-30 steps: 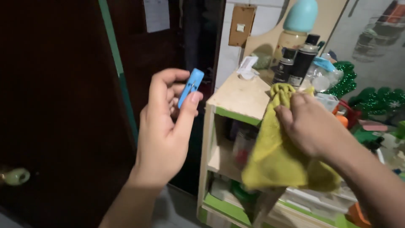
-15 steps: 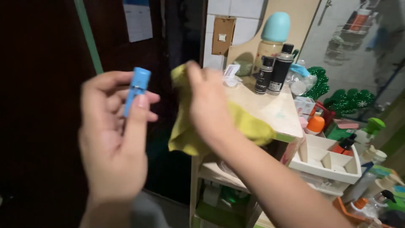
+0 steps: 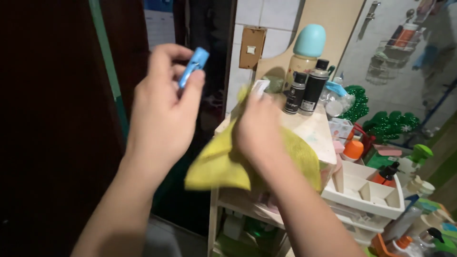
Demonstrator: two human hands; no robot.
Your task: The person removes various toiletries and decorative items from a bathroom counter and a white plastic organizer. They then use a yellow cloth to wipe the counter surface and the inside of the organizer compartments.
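The left hand pinches a blue clothes peg left of the wooden shelf, the right hand grips a yellow cloth before it, peg not yet on cloth

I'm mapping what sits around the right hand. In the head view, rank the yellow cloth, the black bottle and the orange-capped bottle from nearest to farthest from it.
1. Yellow cloth: held in the right hand, draping below it.
2. Black bottle: upper right of the hand, standing on the wooden shelf top.
3. Orange-capped bottle: farther right, just past the shelf's edge.
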